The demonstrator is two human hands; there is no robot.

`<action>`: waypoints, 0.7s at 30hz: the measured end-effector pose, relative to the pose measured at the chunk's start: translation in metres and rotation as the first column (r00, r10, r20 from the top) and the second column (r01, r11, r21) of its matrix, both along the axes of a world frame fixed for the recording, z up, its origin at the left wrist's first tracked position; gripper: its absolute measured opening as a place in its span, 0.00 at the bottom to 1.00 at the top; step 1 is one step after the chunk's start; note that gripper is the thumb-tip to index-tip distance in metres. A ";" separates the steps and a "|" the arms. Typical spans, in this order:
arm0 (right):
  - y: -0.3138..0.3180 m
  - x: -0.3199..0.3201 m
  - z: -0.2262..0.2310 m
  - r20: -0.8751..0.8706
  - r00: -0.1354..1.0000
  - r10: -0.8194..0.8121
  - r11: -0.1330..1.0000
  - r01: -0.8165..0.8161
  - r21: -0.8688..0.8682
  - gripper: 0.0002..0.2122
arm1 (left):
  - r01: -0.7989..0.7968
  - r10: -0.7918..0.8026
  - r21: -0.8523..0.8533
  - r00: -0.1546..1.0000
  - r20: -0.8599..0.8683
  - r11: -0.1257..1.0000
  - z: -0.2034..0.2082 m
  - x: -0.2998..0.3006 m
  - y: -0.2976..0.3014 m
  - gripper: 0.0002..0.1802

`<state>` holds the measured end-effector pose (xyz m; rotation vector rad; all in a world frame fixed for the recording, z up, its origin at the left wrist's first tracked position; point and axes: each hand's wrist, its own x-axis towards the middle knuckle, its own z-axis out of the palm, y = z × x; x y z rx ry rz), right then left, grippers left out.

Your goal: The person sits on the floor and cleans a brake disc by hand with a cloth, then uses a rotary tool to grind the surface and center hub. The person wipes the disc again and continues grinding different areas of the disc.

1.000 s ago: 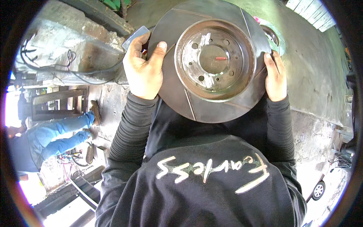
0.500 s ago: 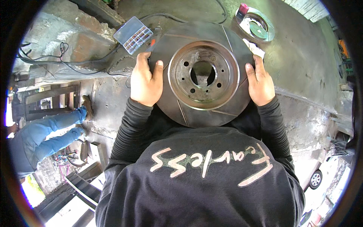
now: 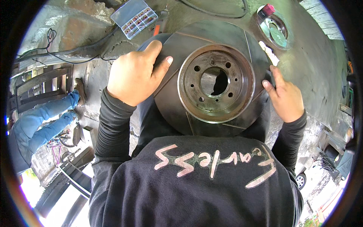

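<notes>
Bare left hand point(image 3: 132, 77) and bare right hand point(image 3: 286, 97) sit apart at opposite edges of a round dark-grey grooved metal disc point(image 3: 196, 77) over the dark-trousered lap point(image 3: 150, 122), can't tell if they're clamped on.

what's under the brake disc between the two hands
Dark trouser legs show past the lower rim of the brake disc, on both sides. Through its centre hole, a dark patch and a paler area show, too unclear to identify. The rest beneath is covered.

Stained grey floor point(image 3: 312, 72), bright light point(image 3: 31, 191) lower left
</notes>
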<state>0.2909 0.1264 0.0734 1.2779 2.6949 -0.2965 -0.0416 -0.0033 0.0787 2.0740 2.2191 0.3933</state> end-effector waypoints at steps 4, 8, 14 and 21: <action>0.017 -0.015 0.011 -0.033 0.991 -0.131 0.982 0.126 -0.141 0.20 | 0.003 0.001 -0.071 0.999 0.050 0.997 0.001 -0.008 0.011 0.16; 0.020 -0.023 -0.017 -0.558 0.826 -0.079 0.996 0.084 -0.017 0.19 | -0.102 0.101 0.003 0.988 0.117 0.995 0.003 -0.035 0.023 0.15; 0.010 -0.049 -0.043 -0.589 0.806 0.059 0.992 0.019 0.125 0.23 | -0.325 0.322 0.003 0.938 0.126 0.946 -0.124 -0.134 0.080 0.26; 0.019 -0.043 -0.057 -0.587 0.809 -0.011 0.995 0.069 0.075 0.24 | -0.288 0.365 -0.539 0.930 0.040 0.792 -0.214 -0.125 0.137 0.53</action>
